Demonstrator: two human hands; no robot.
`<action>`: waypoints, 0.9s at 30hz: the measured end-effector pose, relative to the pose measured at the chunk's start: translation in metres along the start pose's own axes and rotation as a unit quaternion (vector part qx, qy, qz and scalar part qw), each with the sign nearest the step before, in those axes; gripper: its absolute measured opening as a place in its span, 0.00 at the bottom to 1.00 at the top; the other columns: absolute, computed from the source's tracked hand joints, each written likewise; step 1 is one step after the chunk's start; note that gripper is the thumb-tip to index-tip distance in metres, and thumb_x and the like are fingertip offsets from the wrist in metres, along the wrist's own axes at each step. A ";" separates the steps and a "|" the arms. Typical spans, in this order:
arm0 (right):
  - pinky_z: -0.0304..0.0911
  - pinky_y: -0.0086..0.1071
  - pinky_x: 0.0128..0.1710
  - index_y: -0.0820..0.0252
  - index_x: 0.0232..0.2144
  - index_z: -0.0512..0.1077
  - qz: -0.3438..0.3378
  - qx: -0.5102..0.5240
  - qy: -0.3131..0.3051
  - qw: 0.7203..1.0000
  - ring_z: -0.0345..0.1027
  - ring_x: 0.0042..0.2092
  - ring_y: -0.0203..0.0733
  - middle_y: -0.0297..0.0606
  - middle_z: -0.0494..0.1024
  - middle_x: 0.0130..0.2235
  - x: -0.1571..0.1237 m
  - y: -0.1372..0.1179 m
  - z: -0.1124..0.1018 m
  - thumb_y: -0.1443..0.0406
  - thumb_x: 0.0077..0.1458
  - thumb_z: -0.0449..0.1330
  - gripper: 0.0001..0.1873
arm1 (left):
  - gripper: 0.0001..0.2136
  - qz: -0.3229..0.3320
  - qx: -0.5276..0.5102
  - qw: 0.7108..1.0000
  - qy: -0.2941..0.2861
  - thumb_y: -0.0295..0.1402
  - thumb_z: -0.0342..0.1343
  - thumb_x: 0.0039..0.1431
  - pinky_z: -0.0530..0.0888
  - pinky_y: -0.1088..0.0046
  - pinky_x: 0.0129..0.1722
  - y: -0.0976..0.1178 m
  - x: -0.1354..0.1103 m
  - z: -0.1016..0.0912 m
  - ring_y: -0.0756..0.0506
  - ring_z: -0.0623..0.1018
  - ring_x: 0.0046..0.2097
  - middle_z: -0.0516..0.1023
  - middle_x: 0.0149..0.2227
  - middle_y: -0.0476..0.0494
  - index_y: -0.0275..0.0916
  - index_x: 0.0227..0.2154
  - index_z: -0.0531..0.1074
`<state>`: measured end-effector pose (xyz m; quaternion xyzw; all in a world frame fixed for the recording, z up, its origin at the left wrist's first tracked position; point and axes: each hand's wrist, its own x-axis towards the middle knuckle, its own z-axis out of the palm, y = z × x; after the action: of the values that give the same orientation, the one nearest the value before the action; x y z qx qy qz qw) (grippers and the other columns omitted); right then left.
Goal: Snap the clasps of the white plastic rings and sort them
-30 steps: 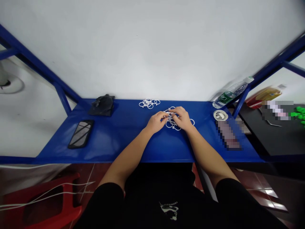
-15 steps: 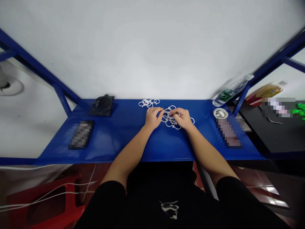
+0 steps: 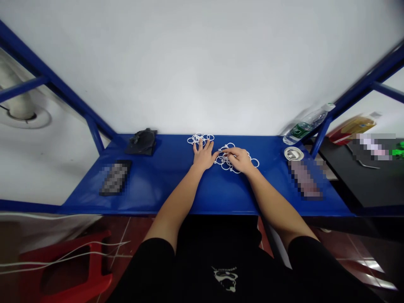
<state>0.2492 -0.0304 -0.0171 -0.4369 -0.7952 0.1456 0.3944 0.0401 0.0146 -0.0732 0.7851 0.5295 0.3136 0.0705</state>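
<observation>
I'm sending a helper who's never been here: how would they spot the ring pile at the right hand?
Find the blue table against the white wall. Right of its middle, a pile of white rings lies partly beneath the right hand. It lies nearer the person and spreads wider than the other ring pile, by the wall at the left hand.

Rings (image 3: pixel 224 160) left of bottle (image 3: pixel 305 125)

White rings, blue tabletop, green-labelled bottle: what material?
White rings: probably plastic, low-sheen; thin, evenly white loops, though too small to be sure. Blue tabletop: glossy, maybe painted metal or laminate; pale reflections. Green-labelled bottle: likely clear, shiny plastic; see-through walls.
</observation>
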 end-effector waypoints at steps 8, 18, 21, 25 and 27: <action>0.74 0.38 0.48 0.56 0.46 0.83 0.005 -0.009 -0.006 1.000 0.81 0.43 0.45 0.38 0.87 0.40 0.000 0.000 -0.002 0.69 0.59 0.54 0.20 | 0.13 0.000 0.020 0.998 0.055 0.41 0.61 0.64 0.52 0.31 0.66 0.006 -0.003 -0.006 0.28 0.72 0.61 0.80 0.55 0.32 0.43 0.47 0.79; 0.75 0.37 0.45 0.55 0.41 0.84 0.023 -0.009 -0.007 1.000 0.82 0.41 0.45 0.37 0.87 0.39 0.000 0.002 -0.001 0.70 0.56 0.55 0.19 | 0.13 -0.023 0.020 0.999 0.044 0.24 0.57 0.62 0.67 0.52 0.58 -0.001 0.000 -0.017 0.36 0.78 0.51 0.80 0.49 0.38 0.44 0.47 0.79; 0.74 0.37 0.43 0.55 0.35 0.84 0.025 -0.010 -0.003 1.000 0.81 0.39 0.45 0.36 0.87 0.37 -0.001 0.002 -0.001 0.70 0.52 0.55 0.17 | 0.16 -0.042 0.017 0.998 0.041 0.22 0.56 0.62 0.69 0.54 0.56 -0.005 0.001 -0.022 0.36 0.78 0.52 0.79 0.50 0.38 0.44 0.49 0.78; 0.73 0.34 0.41 0.55 0.29 0.82 0.025 0.004 0.007 1.000 0.79 0.34 0.42 0.34 0.85 0.33 -0.002 0.004 -0.006 0.71 0.52 0.54 0.16 | 0.15 -0.089 0.006 0.994 0.055 0.25 0.58 0.63 0.71 0.55 0.54 -0.011 0.003 -0.031 0.35 0.77 0.54 0.77 0.52 0.37 0.45 0.51 0.78; 0.72 0.34 0.40 0.55 0.28 0.81 0.027 0.009 0.007 1.000 0.78 0.33 0.41 0.33 0.84 0.31 -0.001 0.006 -0.009 0.72 0.52 0.53 0.17 | 0.14 -0.112 0.009 0.991 0.070 0.29 0.61 0.62 0.71 0.55 0.54 -0.014 0.004 -0.037 0.34 0.77 0.54 0.76 0.53 0.37 0.45 0.50 0.78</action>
<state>0.2598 -0.0289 -0.0160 -0.4558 -0.7790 0.1599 0.3999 0.0091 0.0163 -0.0487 0.6977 0.6204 0.3531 0.0604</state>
